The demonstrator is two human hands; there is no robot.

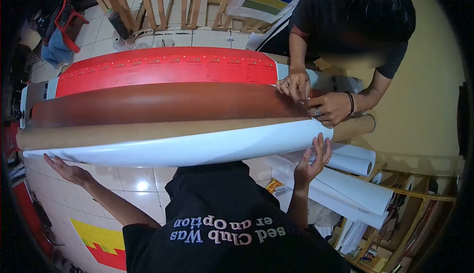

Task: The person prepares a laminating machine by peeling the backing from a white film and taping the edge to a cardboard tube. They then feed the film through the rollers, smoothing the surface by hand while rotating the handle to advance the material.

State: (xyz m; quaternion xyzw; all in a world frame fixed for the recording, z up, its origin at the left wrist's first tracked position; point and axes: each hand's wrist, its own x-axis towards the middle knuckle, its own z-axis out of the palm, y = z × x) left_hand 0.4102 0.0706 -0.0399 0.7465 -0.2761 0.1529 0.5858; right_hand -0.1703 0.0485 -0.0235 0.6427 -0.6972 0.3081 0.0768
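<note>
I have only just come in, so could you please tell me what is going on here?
The camera wearer's left hand and right hand, both open, are at opposite ends of a white sheet along a tan tube. A co-worker's hands are close together near the right end of a brown roll; whether they hold anything is unclear. A red sheet lies behind the roll.

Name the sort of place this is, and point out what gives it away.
Probably a printing or sign-making workshop: a red printed sheet lies beside a long brown roller, and large white rolls are stacked nearby.
</note>
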